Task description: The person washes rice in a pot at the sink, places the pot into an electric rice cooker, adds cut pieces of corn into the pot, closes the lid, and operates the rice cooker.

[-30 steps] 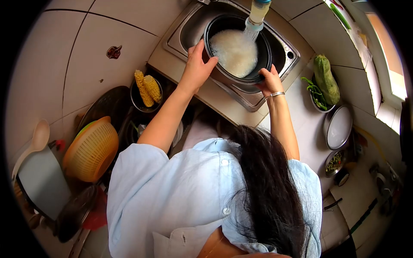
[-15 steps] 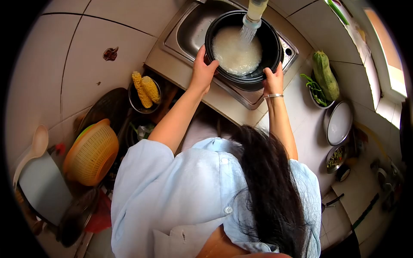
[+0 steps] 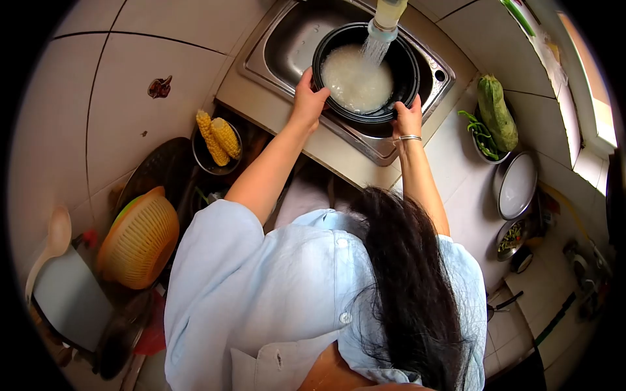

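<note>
One black pot (image 3: 405, 73), upper centre of the frame, over the sink (image 3: 285, 53), holding cloudy whitish water (image 3: 355, 81); one tap (image 3: 385, 29), top centre, its spray falling into the pot; my left hand (image 3: 309, 102), gripping the pot's left side, thumb by the rim; my right hand (image 3: 408, 120), gripping its lower right side, bracelet (image 3: 410, 137) at the wrist; two corn cobs (image 3: 220, 138) in a bowl (image 3: 216, 169), left of centre; one yellow colander (image 3: 142, 242), lower left; one large green squash (image 3: 496, 115), upper right, beside green peppers (image 3: 481, 135).
</note>
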`<state>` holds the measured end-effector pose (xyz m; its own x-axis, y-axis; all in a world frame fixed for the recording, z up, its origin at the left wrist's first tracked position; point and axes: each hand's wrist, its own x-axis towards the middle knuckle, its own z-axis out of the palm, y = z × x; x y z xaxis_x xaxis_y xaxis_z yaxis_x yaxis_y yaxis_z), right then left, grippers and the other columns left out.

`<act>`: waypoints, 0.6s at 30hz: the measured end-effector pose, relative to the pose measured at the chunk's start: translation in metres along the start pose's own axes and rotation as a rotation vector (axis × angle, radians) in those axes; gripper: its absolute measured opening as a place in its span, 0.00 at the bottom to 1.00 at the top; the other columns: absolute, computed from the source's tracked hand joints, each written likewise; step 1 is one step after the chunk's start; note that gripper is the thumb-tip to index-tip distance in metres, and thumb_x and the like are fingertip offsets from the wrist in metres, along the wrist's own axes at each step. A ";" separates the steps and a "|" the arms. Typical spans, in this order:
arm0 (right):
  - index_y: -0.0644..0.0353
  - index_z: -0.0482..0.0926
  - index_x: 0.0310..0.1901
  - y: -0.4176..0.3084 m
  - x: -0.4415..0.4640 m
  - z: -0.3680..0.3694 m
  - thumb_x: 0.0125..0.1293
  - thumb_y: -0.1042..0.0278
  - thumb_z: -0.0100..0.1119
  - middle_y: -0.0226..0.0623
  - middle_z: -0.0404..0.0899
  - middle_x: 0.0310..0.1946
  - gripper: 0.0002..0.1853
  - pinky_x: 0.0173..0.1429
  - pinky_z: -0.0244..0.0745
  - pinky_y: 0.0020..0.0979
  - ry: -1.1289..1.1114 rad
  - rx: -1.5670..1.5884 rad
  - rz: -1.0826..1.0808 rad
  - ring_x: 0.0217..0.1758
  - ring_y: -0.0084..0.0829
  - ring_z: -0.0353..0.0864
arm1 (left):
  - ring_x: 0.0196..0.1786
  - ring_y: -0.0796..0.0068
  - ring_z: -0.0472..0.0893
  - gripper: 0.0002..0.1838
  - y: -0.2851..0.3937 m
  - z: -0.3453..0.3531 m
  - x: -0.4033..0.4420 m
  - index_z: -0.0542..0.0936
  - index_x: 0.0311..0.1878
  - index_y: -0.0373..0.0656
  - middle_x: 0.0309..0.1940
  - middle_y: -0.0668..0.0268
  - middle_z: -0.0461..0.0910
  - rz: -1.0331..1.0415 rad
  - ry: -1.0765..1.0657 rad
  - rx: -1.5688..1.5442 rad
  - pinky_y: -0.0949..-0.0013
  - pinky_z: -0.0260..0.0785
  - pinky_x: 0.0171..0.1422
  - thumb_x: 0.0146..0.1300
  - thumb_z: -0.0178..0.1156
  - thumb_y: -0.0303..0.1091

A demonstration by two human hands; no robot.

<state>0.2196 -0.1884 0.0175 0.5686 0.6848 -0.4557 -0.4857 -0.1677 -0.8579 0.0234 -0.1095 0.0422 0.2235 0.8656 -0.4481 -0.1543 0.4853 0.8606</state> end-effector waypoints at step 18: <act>0.63 0.61 0.63 0.031 0.020 -0.014 0.51 0.88 0.46 0.41 0.74 0.52 0.33 0.57 0.71 0.31 0.018 -0.170 -0.040 0.52 0.36 0.75 | 0.50 0.68 0.76 0.26 -0.032 -0.013 0.021 0.70 0.55 0.35 0.48 0.58 0.78 -0.006 0.025 0.225 0.70 0.67 0.56 0.49 0.52 0.13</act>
<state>0.2248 -0.1898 -0.0217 0.5978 0.6808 -0.4232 -0.3436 -0.2594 -0.9026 0.0204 -0.1054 0.0018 0.1998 0.8669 -0.4566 0.0663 0.4530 0.8890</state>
